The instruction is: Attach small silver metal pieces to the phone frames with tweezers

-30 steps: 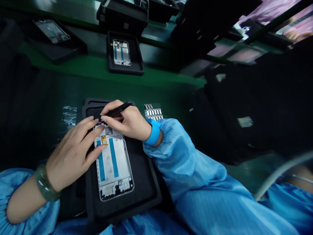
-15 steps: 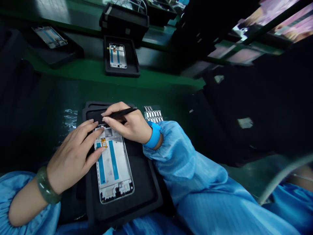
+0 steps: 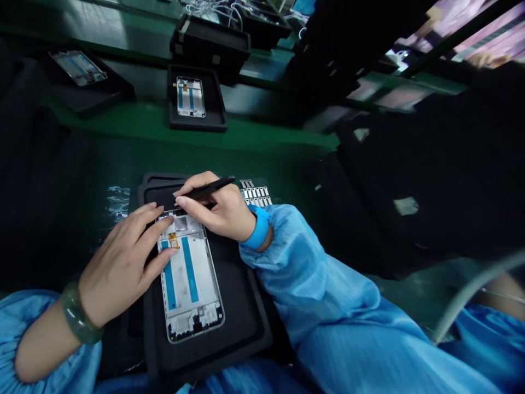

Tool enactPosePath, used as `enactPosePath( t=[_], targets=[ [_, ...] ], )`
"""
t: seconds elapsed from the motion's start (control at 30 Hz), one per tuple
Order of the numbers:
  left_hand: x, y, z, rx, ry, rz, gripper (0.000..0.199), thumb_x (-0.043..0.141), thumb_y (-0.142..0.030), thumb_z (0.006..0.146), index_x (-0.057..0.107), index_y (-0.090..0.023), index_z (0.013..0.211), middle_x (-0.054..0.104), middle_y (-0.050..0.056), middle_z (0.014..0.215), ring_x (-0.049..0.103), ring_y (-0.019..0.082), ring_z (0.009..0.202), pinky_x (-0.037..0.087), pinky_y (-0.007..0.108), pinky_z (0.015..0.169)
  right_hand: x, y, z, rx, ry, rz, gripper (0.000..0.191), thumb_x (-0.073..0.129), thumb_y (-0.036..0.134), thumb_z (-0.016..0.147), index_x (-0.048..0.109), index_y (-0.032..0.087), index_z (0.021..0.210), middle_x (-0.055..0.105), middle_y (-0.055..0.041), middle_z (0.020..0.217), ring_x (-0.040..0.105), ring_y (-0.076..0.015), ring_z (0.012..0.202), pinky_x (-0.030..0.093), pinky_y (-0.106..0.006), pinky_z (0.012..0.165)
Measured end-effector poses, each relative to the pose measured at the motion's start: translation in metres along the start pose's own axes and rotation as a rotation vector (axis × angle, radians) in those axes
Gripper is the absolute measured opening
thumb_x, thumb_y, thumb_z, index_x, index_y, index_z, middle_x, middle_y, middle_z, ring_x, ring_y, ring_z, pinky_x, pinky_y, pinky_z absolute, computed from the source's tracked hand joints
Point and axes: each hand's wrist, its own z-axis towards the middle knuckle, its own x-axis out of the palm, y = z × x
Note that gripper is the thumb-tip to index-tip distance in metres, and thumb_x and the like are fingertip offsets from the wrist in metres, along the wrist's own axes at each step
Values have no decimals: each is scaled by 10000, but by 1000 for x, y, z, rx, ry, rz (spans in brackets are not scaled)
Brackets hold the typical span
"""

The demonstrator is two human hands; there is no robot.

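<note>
Phone frame (image 3: 180, 279): long axis near-vertical, just below my right fingers
Right hand (image 3: 232, 214): nearer top end, pinching black tool (image 3: 210, 187)
Left hand (image 3: 117, 260): spread on upper-left edge, gripping nothing

Silver-white phone frame (image 3: 204, 268), blue stripes (image 3: 190, 271); black tool (image 3: 212, 187); green bench (image 3: 262, 137).

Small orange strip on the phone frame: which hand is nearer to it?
Left. The left hand has its thumb tip at the lower end of the orange strip; the right hand, holding a black tool, is farther off, by the top edge of the phone frame.
</note>
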Motion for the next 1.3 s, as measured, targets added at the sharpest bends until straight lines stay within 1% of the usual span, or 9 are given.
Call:
enactPosePath(
  t=[0.07, 0.2, 0.27, 0.43, 0.67, 0.87, 1.07, 1.2, 1.3],
  targets=[
    [0, 0, 0, 1, -2, 2, 440, 409, -406, 903, 444, -171, 1273, 414, 99, 1346, 308, 225, 1317, 324, 417, 1084, -1, 0, 0, 0, 12, 7, 105, 576, 209, 850, 570, 114, 895, 618, -24, 840, 600, -78, 702, 497, -163, 624],
    [0, 1, 0, 15, -13, 4, 442, 414, -396, 900, 435, -165, 1277, 418, 110, 1343, 312, 236, 1315, 333, 430, 1077, -1, -2, 1, -31, 89, -47, 96, 560, 205, 859, 565, 120, 902, 627, -32, 857, 609, -100, 773, 497, -200, 716],
    [0, 1, 0, 23, -17, 1, 441, 420, -389, 898, 433, -165, 1277, 423, 112, 1339, 318, 243, 1312, 339, 436, 1073, -1, -3, 1, -43, 112, -60, 93, 548, 202, 865, 562, 119, 906, 628, -39, 868, 610, -108, 792, 492, -211, 736],
    [0, 1, -1, 16, -20, -18, 444, 433, -391, 891, 436, -170, 1276, 432, 109, 1333, 329, 256, 1307, 349, 447, 1065, -2, -2, 0, -18, 91, -56, 97, 570, 215, 856, 572, 128, 898, 637, -27, 853, 614, -103, 778, 493, -201, 716],
    [0, 0, -1, 18, -34, -17, 435, 423, -395, 898, 444, -168, 1269, 427, 106, 1338, 322, 235, 1313, 348, 432, 1072, -4, -3, -6, -61, 54, -73, 125, 605, 246, 847, 590, 131, 894, 656, -28, 851, 636, -111, 790, 513, -208, 742],
    [1, -1, -1, 19, -46, 6, 417, 427, -381, 901, 449, -171, 1261, 415, 107, 1359, 315, 243, 1319, 361, 446, 1063, -6, -1, -9, -94, 150, -35, 100, 584, 235, 863, 592, 138, 889, 678, -50, 882, 654, -123, 846, 533, -223, 772],
    [1, -4, -1, 12, -55, 4, 420, 441, -373, 897, 439, -181, 1270, 427, 94, 1356, 323, 241, 1316, 371, 440, 1059, -12, 1, -10, -224, 179, -84, 72, 586, 179, 855, 598, 136, 911, 683, -70, 900, 654, -132, 907, 544, -220, 792],
    [1, -7, -2, 4, -59, -3, 424, 453, -364, 893, 428, -184, 1276, 427, 79, 1358, 319, 231, 1318, 370, 422, 1062, -17, 1, -9, -342, 263, -173, 112, 529, 104, 872, 609, 113, 950, 678, -101, 962, 647, -151, 937, 558, -238, 775],
    [1, -8, -2, -4, -57, -6, 437, 454, -360, 892, 413, -181, 1289, 418, 76, 1367, 321, 230, 1317, 371, 416, 1058, -20, 2, -7, -386, 301, -213, 129, 499, 94, 887, 611, 86, 949, 678, -130, 957, 648, -166, 931, 567, -256, 767]
  ],
)
